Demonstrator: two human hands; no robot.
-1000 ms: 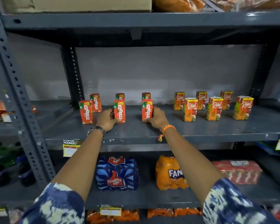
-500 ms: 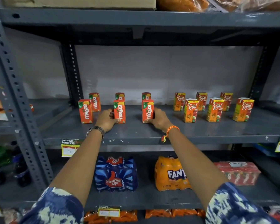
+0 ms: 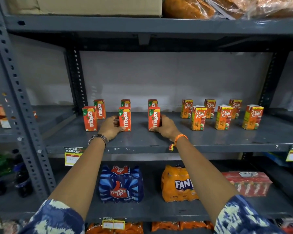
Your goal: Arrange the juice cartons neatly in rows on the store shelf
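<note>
My left hand point(image 3: 111, 126) has its grip clamped on the middle front Maaza carton point(image 3: 124, 118), thumb at its base. My right hand point(image 3: 165, 126) has its grip clamped on the right front Maaza carton point(image 3: 154, 118). Both cartons stand upright on the grey metal shelf point(image 3: 159, 141). A third front Maaza carton point(image 3: 90, 118) stands apart to the left, three more behind. To the right, seven Real apple cartons point(image 3: 198, 117) stand in two staggered rows.

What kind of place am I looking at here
Most likely a small supermarket or grocery store: a price tag reading "Super Market" on the grey metal shelf, rows of Maaza cartons, and shrink-wrapped Fanta bottles below.
</note>
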